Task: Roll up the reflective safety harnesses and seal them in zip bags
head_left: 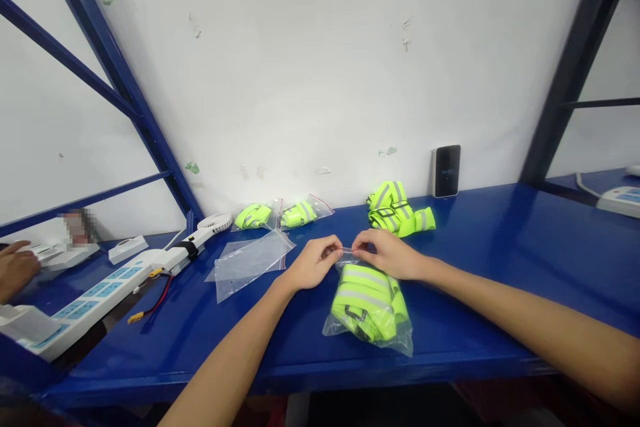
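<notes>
Pinching the clear bag [403, 343] (far edge [349, 251]), left grip [315, 263] and right grip [389, 253] are closed.

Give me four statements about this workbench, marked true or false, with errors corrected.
1. The left hand and right hand pinch the top edge of a clear plastic bag holding neon-yellow fabric. True.
2. The white upright device with black front stands left of the loose neon-yellow bundle. False: right of it.
3. That bundle lies nearer the white wall than the held bag. True.
4. The flat, clear plastic sleeves lie beside the right hand. False: left of the left hand.
</notes>
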Tool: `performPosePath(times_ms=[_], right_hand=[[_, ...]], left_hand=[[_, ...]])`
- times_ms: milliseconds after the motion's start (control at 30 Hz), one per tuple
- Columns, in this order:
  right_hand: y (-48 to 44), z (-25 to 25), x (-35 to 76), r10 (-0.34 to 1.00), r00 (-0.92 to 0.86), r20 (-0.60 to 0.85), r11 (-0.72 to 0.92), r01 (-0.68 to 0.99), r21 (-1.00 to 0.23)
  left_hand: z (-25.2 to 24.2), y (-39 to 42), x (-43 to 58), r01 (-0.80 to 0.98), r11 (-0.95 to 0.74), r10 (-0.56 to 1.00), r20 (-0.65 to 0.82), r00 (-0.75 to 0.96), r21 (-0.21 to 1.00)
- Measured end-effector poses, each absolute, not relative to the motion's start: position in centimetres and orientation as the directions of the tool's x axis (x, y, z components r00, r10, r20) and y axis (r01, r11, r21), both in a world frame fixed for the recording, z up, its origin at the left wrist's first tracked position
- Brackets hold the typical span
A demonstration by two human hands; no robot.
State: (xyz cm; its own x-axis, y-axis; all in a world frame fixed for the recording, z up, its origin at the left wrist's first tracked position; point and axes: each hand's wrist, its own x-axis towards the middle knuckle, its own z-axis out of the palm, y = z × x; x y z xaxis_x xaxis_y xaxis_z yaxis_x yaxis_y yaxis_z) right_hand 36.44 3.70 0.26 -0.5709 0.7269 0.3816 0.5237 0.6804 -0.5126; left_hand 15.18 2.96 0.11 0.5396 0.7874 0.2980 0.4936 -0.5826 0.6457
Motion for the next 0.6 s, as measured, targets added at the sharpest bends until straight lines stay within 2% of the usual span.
performPosePath(times_ms=[467,600], right_hand=[[3.69,0.06,36.11,0.804,-0.463,0.373,0.583,0.492,-0.647],[3.88,0.05,36.11,0.827,-0.457,0.326,0.536,0.466,-0.704]], left_hand=[[-0.19,2.95,15.25,0.554,-0.678,0.733,0.395,0.554,0.483],[-0.06,2.85,15.26,0.567,-0.689,0.725,0.413,0.551,0.451]])
